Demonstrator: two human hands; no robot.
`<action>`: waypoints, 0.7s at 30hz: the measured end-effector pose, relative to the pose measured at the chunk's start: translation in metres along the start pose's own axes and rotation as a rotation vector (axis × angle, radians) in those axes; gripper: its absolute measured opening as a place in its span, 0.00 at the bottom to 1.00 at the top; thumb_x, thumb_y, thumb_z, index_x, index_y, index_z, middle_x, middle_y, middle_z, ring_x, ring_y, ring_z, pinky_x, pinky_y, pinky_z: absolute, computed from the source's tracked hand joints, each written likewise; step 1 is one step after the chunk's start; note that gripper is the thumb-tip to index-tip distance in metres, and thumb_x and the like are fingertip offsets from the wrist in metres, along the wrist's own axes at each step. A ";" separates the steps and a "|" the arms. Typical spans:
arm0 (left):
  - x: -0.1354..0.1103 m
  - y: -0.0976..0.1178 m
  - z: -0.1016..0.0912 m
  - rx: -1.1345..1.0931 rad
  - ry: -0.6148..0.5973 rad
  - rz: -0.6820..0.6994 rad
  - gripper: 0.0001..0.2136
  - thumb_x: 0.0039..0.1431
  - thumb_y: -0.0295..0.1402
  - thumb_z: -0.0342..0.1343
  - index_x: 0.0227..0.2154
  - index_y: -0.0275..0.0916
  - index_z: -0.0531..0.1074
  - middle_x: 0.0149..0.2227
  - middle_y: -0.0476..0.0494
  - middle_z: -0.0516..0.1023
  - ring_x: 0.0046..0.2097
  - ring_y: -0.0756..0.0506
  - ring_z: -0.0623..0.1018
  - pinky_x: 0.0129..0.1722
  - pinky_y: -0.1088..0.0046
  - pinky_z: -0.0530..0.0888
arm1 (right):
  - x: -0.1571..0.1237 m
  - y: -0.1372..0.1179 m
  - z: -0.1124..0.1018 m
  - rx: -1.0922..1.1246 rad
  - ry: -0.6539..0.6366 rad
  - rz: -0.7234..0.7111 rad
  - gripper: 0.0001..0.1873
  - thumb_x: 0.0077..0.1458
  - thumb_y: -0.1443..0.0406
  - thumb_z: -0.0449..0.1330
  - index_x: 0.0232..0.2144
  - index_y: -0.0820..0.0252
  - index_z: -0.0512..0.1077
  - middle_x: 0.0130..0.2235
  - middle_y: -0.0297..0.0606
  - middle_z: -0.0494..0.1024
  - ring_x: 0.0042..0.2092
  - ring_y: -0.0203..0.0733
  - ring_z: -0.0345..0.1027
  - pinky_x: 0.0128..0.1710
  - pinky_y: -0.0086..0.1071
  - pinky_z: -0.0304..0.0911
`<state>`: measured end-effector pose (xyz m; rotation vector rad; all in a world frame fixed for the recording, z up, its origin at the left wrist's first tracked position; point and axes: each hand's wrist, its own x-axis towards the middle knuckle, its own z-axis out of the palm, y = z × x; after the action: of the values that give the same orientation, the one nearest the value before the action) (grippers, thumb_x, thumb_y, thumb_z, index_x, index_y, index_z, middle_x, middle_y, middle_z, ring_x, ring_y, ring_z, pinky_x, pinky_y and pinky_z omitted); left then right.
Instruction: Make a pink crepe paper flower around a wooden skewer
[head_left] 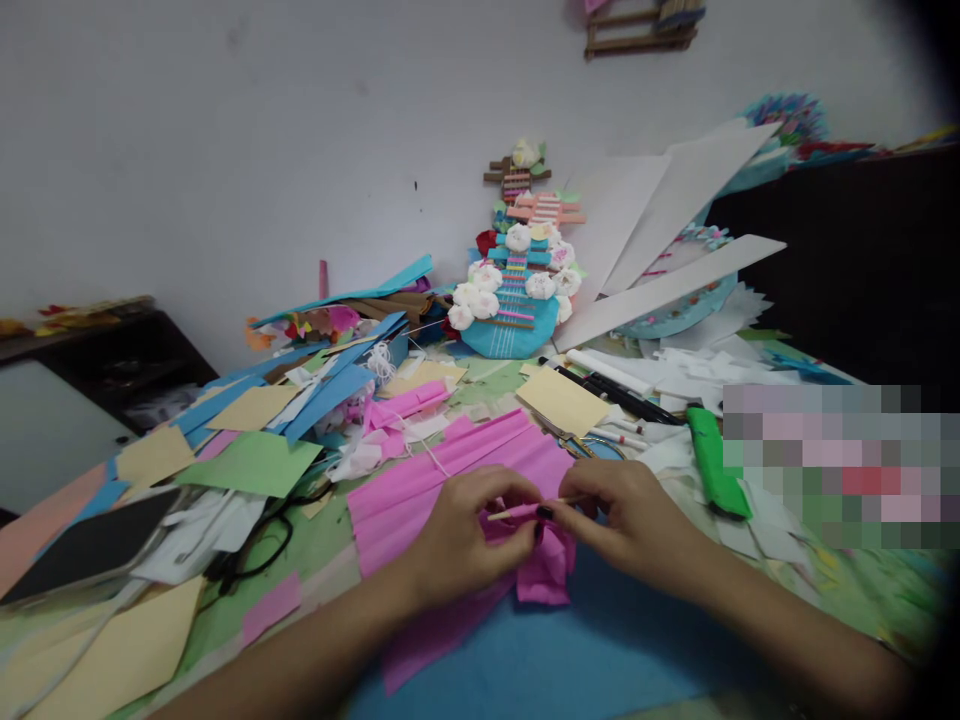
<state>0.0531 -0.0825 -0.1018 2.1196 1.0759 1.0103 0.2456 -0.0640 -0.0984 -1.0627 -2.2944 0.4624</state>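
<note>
My left hand [465, 530] and my right hand [637, 520] meet in front of me, fingertips almost touching. Between them is a thin pointed wooden stick [501, 516], with pink crepe paper around part of it. The left thumb and fingers close on the paper-covered part; the right thumb and fingers pinch the stick further right. A crumpled piece of pink crepe paper [545, 578] hangs below the fingers. Under the hands, a larger pleated sheet of pink crepe paper [420, 495] lies partly over a blue sheet [577, 660].
Scissors [581, 445] lie partly under a cream paper [562, 400], with black pens [615, 390] behind. A green roll [716, 465] is at right. Left are a dark tablet-like device [94, 545], a cable and coloured papers. A blue paper guitar [514, 300] with white flowers leans on the wall.
</note>
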 end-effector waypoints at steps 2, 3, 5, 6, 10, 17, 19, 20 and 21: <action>0.000 -0.001 0.000 -0.044 -0.016 -0.025 0.10 0.48 0.22 0.54 0.35 0.36 0.74 0.33 0.46 0.79 0.35 0.48 0.77 0.35 0.75 0.72 | -0.001 0.001 0.000 -0.002 0.027 0.000 0.15 0.57 0.60 0.55 0.22 0.63 0.71 0.22 0.35 0.71 0.25 0.34 0.61 0.25 0.28 0.51; 0.000 -0.001 0.001 -0.076 -0.028 -0.046 0.11 0.49 0.22 0.54 0.36 0.37 0.74 0.35 0.46 0.79 0.37 0.48 0.77 0.37 0.74 0.72 | -0.001 0.002 0.000 -0.003 0.037 0.002 0.15 0.57 0.61 0.55 0.22 0.63 0.71 0.22 0.35 0.71 0.25 0.34 0.61 0.25 0.28 0.51; 0.000 -0.003 0.002 -0.133 -0.049 -0.084 0.11 0.51 0.23 0.52 0.37 0.37 0.74 0.36 0.45 0.79 0.37 0.48 0.78 0.38 0.73 0.73 | -0.001 0.002 0.000 -0.004 0.045 0.008 0.14 0.56 0.61 0.56 0.22 0.63 0.72 0.22 0.35 0.71 0.25 0.34 0.62 0.25 0.28 0.52; 0.000 -0.003 0.002 -0.146 -0.056 -0.095 0.11 0.52 0.23 0.52 0.38 0.37 0.73 0.36 0.45 0.79 0.37 0.48 0.78 0.38 0.73 0.73 | -0.001 0.002 -0.001 -0.003 0.048 0.006 0.13 0.56 0.61 0.56 0.23 0.63 0.72 0.22 0.35 0.71 0.25 0.34 0.62 0.25 0.28 0.52; 0.000 -0.005 0.003 -0.100 -0.056 -0.115 0.13 0.49 0.22 0.53 0.38 0.36 0.73 0.32 0.45 0.79 0.33 0.48 0.77 0.33 0.74 0.73 | -0.001 0.001 -0.001 0.019 0.068 -0.023 0.12 0.55 0.63 0.57 0.22 0.63 0.72 0.22 0.35 0.72 0.24 0.34 0.62 0.25 0.28 0.53; 0.002 -0.002 0.000 -0.167 -0.095 -0.168 0.12 0.49 0.22 0.52 0.36 0.35 0.76 0.33 0.45 0.80 0.35 0.48 0.77 0.35 0.74 0.72 | -0.002 0.000 0.002 0.011 0.168 -0.072 0.12 0.55 0.62 0.58 0.23 0.63 0.71 0.22 0.34 0.71 0.24 0.34 0.62 0.25 0.28 0.54; 0.002 -0.001 -0.001 -0.178 -0.091 -0.191 0.12 0.47 0.22 0.52 0.35 0.34 0.76 0.32 0.44 0.80 0.34 0.48 0.76 0.33 0.75 0.72 | -0.003 0.000 0.003 0.000 0.189 -0.091 0.12 0.55 0.61 0.58 0.24 0.63 0.71 0.22 0.35 0.71 0.24 0.34 0.62 0.25 0.28 0.54; 0.002 -0.001 -0.001 -0.182 -0.094 -0.197 0.13 0.47 0.21 0.52 0.35 0.33 0.77 0.31 0.44 0.80 0.33 0.48 0.76 0.32 0.75 0.71 | -0.003 0.000 0.003 -0.006 0.198 -0.099 0.12 0.55 0.61 0.58 0.24 0.63 0.71 0.22 0.35 0.71 0.24 0.34 0.62 0.25 0.28 0.54; 0.002 -0.001 -0.001 -0.188 -0.100 -0.197 0.14 0.47 0.21 0.51 0.35 0.33 0.78 0.31 0.44 0.80 0.32 0.48 0.76 0.31 0.75 0.71 | -0.003 0.001 0.004 -0.012 0.207 -0.105 0.12 0.55 0.61 0.58 0.24 0.63 0.72 0.22 0.35 0.71 0.24 0.34 0.62 0.25 0.28 0.54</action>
<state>0.0525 -0.0802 -0.1010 1.8539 1.0731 0.8666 0.2452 -0.0664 -0.1029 -0.9437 -2.1592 0.2832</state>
